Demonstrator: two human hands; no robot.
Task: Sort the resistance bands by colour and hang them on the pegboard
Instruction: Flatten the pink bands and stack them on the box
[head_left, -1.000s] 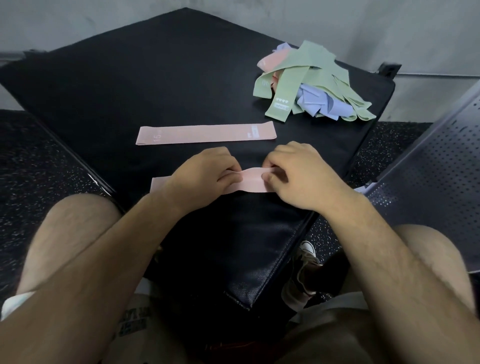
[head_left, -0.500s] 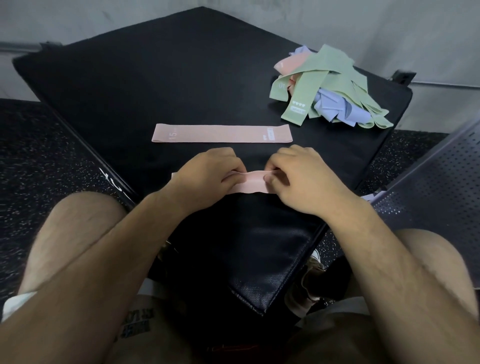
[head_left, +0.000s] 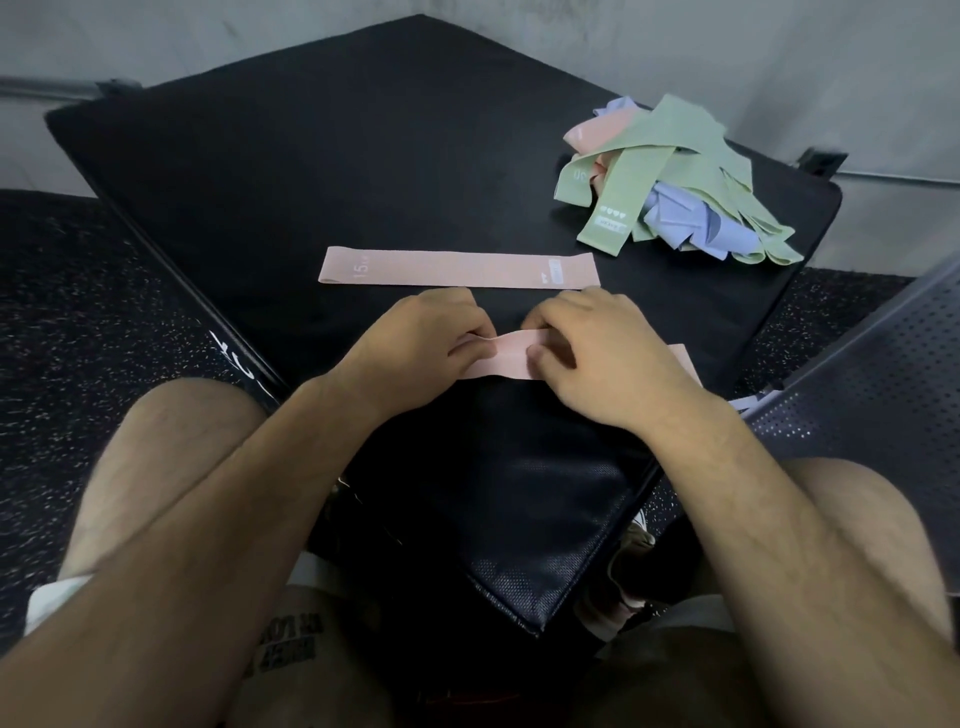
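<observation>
A pink resistance band (head_left: 506, 356) lies across the near part of the black padded block (head_left: 363, 156). My left hand (head_left: 421, 338) pinches its left part and my right hand (head_left: 592, 358) pinches its right part; the band's right end shows past my right wrist. A second pink band (head_left: 457, 267) lies flat and straight just beyond my hands. At the block's far right sits a tangled pile of bands (head_left: 670, 182) in green, lilac and pink.
A perforated dark metal panel (head_left: 872, 395) slants up at the right edge. Speckled black rubber floor (head_left: 78, 312) surrounds the block. My bare knees flank the block's near corner, and a shoe (head_left: 631, 545) shows beside it. A grey wall stands behind.
The held pink band has shifted right under my hands: its left end no longer shows and its right end now pokes out past my right wrist. The view has drifted.
</observation>
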